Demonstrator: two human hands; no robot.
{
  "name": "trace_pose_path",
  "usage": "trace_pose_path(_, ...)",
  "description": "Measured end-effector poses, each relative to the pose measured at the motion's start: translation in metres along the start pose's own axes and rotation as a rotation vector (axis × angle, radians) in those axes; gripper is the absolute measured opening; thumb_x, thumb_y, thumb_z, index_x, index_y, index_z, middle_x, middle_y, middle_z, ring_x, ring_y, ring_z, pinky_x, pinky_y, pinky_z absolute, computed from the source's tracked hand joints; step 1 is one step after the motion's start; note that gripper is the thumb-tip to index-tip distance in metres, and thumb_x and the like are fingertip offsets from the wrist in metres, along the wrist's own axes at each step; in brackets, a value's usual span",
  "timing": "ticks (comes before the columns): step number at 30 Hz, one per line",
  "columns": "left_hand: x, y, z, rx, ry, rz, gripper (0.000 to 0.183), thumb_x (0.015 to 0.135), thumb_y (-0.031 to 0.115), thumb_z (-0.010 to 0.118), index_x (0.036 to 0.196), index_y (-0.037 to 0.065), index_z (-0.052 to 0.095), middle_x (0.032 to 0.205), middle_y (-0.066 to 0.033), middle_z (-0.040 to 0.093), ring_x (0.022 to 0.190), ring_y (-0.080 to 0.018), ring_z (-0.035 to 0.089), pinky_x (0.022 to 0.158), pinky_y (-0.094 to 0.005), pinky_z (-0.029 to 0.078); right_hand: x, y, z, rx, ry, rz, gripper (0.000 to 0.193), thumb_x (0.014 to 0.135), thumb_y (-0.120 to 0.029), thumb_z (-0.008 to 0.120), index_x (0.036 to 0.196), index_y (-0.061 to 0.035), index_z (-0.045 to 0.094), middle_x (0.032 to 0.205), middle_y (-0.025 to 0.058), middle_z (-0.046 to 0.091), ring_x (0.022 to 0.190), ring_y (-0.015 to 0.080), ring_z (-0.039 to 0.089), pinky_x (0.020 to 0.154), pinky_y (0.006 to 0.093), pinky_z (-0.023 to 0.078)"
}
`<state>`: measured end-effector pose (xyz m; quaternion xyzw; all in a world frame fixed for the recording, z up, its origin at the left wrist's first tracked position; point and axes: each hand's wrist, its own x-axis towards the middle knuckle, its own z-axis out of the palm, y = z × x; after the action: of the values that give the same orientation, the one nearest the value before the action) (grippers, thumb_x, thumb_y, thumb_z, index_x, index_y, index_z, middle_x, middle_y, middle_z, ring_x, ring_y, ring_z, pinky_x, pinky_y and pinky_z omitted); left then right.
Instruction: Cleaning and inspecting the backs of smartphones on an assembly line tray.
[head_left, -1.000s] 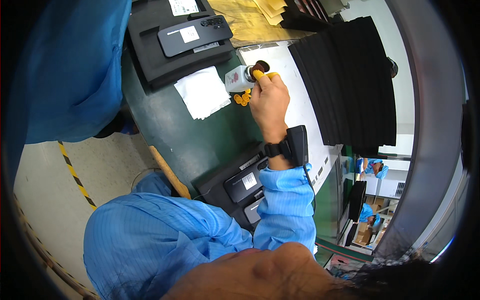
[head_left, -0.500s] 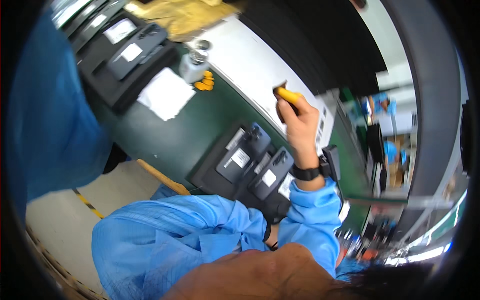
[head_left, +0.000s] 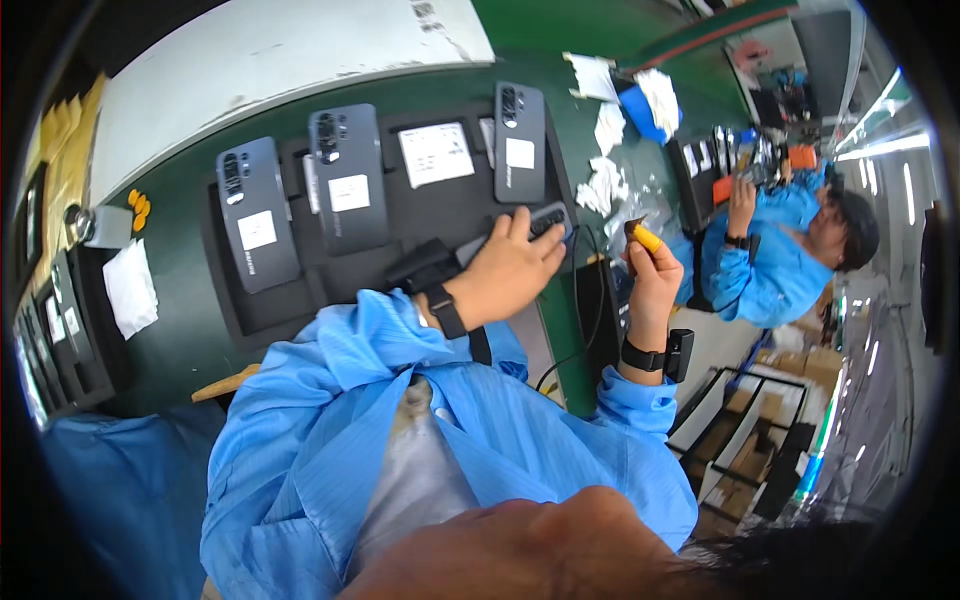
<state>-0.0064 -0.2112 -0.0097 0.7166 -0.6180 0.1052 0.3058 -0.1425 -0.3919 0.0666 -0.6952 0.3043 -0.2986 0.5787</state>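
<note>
My left hand lies with its fingers spread across a dark smartphone at the front right of a black tray. The palm hides most of that phone, which lies at a slant. Raised to the right of the tray, my right hand has a yellow finger cot on one finger. Thumb and finger pinch a small dark brown piece, its kind unclear. Other grey smartphones, a left one, a middle one and a right one, rest camera side up in the tray with white labels.
On the left of the green table stand a dispenser bottle, yellow finger cots and white wipes. A blue container with crumpled wipes is at the far right. A co-worker sits beyond a dark cable.
The view has swung right, bringing the whole tray and the co-worker into sight. My left hand has come out over a phone. My right hand still pinches the brown piece, now right of the tray.
</note>
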Motion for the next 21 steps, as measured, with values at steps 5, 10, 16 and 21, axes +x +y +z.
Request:
trace_pose_path(5, 0.003, 0.006, -0.008, -0.015, -0.070, -0.053, 0.044, 0.077, 0.011, 0.067, 0.121, 0.007, 0.068, 0.140, -0.0080, 0.055, 0.116, -0.0473, 0.048, 0.090, -0.0515, 0.047, -0.021, 0.020, -0.077, -0.484, -0.014, -0.110, 0.017, 0.090, 0.004, 0.061, 0.104, 0.0042, 0.072, 0.083, 0.0025, 0.061, 0.071, 0.0094, 0.055, 0.061, 0.0239, 0.041)
trace_pose_path(10, 0.007, 0.015, -0.006, -0.005, -0.101, -0.100, 0.047, 0.074, 0.011, 0.072, 0.121, 0.010, 0.069, 0.141, -0.0067, 0.054, 0.120, -0.0474, 0.047, 0.094, -0.0535, 0.046, -0.034, 0.017, -0.087, -0.703, 0.000, -0.219, 0.017, 0.089, 0.005, 0.062, 0.103, 0.0039, 0.071, 0.085, 0.0076, 0.062, 0.072, 0.0141, 0.058, 0.064, 0.0265, 0.044)
trace_pose_path(16, 0.026, 0.024, 0.000, 0.048, -0.179, -0.070, 0.050, 0.075, 0.014, 0.074, 0.124, 0.012, 0.067, 0.143, -0.0050, 0.051, 0.120, -0.0466, 0.047, 0.094, -0.0538, 0.047, -0.026, 0.036, -0.023, -0.344, -0.120, -0.280, 0.019, 0.088, 0.009, 0.062, 0.104, 0.0040, 0.070, 0.088, 0.0087, 0.064, 0.075, 0.0140, 0.062, 0.064, 0.0253, 0.047)
trace_pose_path(21, 0.030, 0.022, 0.001, 0.039, -0.238, -0.077, 0.051, 0.074, 0.014, 0.074, 0.125, 0.014, 0.066, 0.145, -0.0026, 0.050, 0.120, -0.0468, 0.048, 0.093, -0.0538, 0.048, -0.018, 0.057, -0.025, -0.246, -0.081, -0.193, 0.020, 0.088, 0.011, 0.061, 0.105, 0.0054, 0.070, 0.091, 0.0110, 0.064, 0.074, 0.0154, 0.063, 0.064, 0.0250, 0.048)
